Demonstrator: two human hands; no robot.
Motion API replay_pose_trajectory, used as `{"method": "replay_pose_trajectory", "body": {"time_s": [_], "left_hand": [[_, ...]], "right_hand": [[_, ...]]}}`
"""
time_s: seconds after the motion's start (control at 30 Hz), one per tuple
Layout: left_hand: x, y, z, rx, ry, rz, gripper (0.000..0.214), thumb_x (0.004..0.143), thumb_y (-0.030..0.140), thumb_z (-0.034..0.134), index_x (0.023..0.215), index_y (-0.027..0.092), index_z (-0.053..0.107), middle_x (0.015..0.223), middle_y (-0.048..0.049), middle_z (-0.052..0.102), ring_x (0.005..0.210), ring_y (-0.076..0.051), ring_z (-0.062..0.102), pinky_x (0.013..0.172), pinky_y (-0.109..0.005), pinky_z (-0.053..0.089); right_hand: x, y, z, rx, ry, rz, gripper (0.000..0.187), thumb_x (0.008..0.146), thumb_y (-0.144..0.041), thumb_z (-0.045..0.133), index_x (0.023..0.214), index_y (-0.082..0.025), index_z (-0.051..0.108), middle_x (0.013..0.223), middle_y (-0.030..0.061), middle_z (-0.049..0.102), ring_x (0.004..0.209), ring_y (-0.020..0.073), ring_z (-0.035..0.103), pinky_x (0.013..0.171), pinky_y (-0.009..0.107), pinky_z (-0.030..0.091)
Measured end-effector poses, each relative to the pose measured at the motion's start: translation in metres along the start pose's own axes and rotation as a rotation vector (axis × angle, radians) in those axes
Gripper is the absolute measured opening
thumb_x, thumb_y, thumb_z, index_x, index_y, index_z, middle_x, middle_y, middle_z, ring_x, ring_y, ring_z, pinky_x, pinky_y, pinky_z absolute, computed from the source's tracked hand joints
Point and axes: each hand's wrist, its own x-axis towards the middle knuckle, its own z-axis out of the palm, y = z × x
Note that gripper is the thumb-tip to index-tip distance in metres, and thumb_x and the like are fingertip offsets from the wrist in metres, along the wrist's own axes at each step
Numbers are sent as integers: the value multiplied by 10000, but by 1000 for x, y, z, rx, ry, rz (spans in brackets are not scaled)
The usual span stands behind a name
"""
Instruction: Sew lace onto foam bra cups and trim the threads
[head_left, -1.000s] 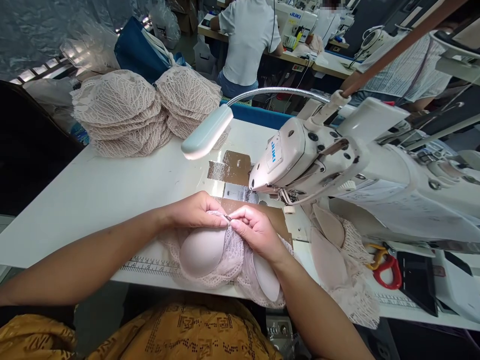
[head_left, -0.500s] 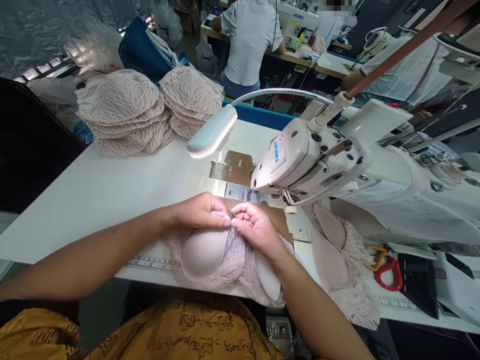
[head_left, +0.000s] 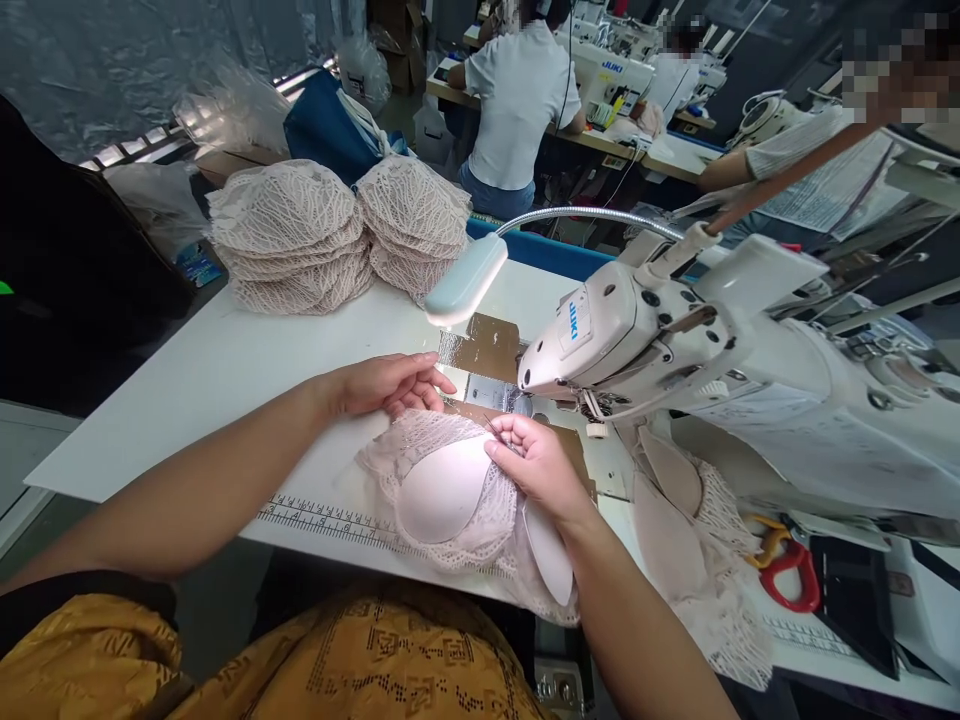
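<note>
A pale pink lace bra piece with a padded cup (head_left: 442, 490) lies on the white table (head_left: 225, 370) in front of me. My right hand (head_left: 536, 465) pinches its upper lace edge together with a thin dark tool I cannot name. My left hand (head_left: 390, 385) rests at the piece's far left edge with fingers stretched out and holds nothing. Just beyond both hands stands the white Juki sewing machine (head_left: 637, 330), its needle area close to my right hand.
Two stacks of lace cups (head_left: 330, 235) sit at the table's far left. A gooseneck lamp (head_left: 469, 280) hangs over the work. More lace pieces (head_left: 690, 520) and red-handled scissors (head_left: 787, 570) lie to the right. Other people sit at machines behind.
My left hand let go of the lace edge and moved up and left, its fingers now stretched out. My right hand keeps its pinch. The view shifted slightly.
</note>
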Motion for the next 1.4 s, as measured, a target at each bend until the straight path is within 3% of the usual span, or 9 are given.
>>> {"method": "replay_pose_trajectory", "body": {"time_s": [0.27, 0.67, 0.8, 0.93, 1.0, 1.07, 1.13, 1.2, 1.4], "left_hand": [[-5, 4, -1, 18, 13, 26, 585, 904, 625, 455, 1083, 101, 645, 852, -103, 704, 597, -112, 603, 457, -181, 418], [-8, 7, -4, 90, 78, 46, 650, 823, 689, 523, 1089, 106, 630, 877, -95, 685, 616, -113, 580, 486, -200, 434], [-11, 4, 2, 338, 106, 131, 579, 802, 620, 606, 1102, 127, 639, 914, -71, 648, 654, -121, 544, 526, -220, 436], [-12, -5, 29, 656, 192, 464, 541, 765, 467, 708, 1201, 164, 599, 1012, -72, 639, 857, -186, 585, 700, -258, 461], [-13, -9, 43, 808, 129, 553, 523, 727, 411, 739, 1180, 188, 604, 1014, -55, 640, 854, -192, 580, 722, -261, 445], [-14, -12, 52, 960, 31, 531, 310, 717, 321, 711, 992, 192, 647, 844, -5, 628, 727, -161, 546, 641, -238, 396], [-15, -12, 54, 1065, 1, 466, 79, 721, 240, 633, 745, 179, 589, 668, 33, 537, 617, -128, 468, 564, -229, 320], [-15, -12, 52, 1093, 26, 419, 150, 740, 219, 557, 629, 173, 468, 618, 41, 461, 582, -114, 408, 536, -232, 273], [-18, -8, 46, 1154, 100, 428, 174, 808, 254, 482, 670, 182, 406, 700, 16, 498, 641, -136, 431, 584, -242, 292]], "right_hand": [[-1, -2, 2, 32, -4, -2, 170, 767, -345, 655, 820, -189, 609, 689, -13, 560, 604, 133, 490, 567, 259, 403], [0, 0, 2, 26, -8, -18, 137, 784, -316, 631, 808, -187, 594, 662, -30, 515, 583, 120, 437, 546, 248, 351], [-1, -1, 2, -26, 8, -36, 113, 787, -293, 621, 801, -186, 590, 663, -32, 494, 593, 122, 431, 557, 251, 349], [-2, -6, 7, -112, -5, -120, 83, 791, -264, 610, 799, -182, 597, 705, -9, 554, 642, 141, 486, 619, 271, 392], [-3, -10, 10, -159, -32, -191, 72, 799, -249, 600, 818, -180, 609, 771, 14, 609, 700, 157, 532, 673, 285, 418], [-5, -18, 10, -209, -77, -241, 65, 811, -213, 573, 843, -184, 621, 832, 24, 646, 764, 168, 568, 718, 287, 429], [-11, -28, 6, -286, -115, -255, 101, 815, -167, 545, 862, -196, 629, 858, 13, 658, 801, 167, 582, 733, 277, 425], [-20, -39, -6, -380, -117, -234, 134, 817, -150, 539, 891, -211, 633, 866, 2, 656, 809, 165, 581, 726, 268, 416], [-62, -38, -57, -525, -11, 26, 351, 801, -341, 658, 1137, -252, 608, 1063, 36, 679, 929, 216, 609, 772, 292, 440]]}}
